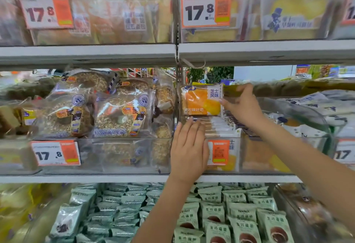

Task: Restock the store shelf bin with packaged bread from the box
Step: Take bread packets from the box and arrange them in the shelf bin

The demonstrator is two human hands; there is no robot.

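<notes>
An orange and white packaged bread point(201, 100) stands upright at the back left of a clear plastic shelf bin point(255, 154) on the middle shelf. My right hand point(243, 104) grips the pack's right edge, thumb in front and fingers behind it. My left hand point(187, 150) lies flat with straight fingers against the bin's front left corner, fingertips over the rim. Inside the bin, below the held pack, lie several more packs point(219, 127) of the same bread. The box is not in view.
A bin of round seeded breads point(117, 117) stands to the left. Price tags point(55, 152) read 17.8. The upper shelf point(269, 50) holds bins of sliced bread. Below lies a shelf of several green snack packs point(238, 214). White packs point(326, 108) fill the bin at right.
</notes>
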